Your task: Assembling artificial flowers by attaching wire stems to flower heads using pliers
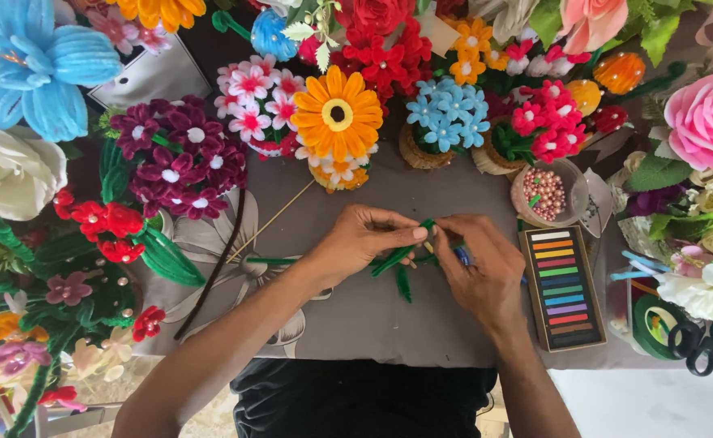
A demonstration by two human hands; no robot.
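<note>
The tabletop [372,316] is covered with a grey cloth printed with a large pale flower outline at its left. Along the far edge stand bunches of handmade flowers: a dark purple cluster [179,158], an orange daisy [338,114], pink-and-white blossoms [252,101], a small blue bunch [447,113] in a woven base and a red-pink bunch [547,122]. To the right sits a small bowl of pink beads [546,193], and just below it a flat box of coloured chalk sticks [563,285]. A thin wooden stick [271,221] and a dark stem [214,268] lie slanting at the left, near a green pipe-cleaner stem [271,261]. Green tape rolls [652,324] and black scissors [693,347] rest at the right edge
</note>
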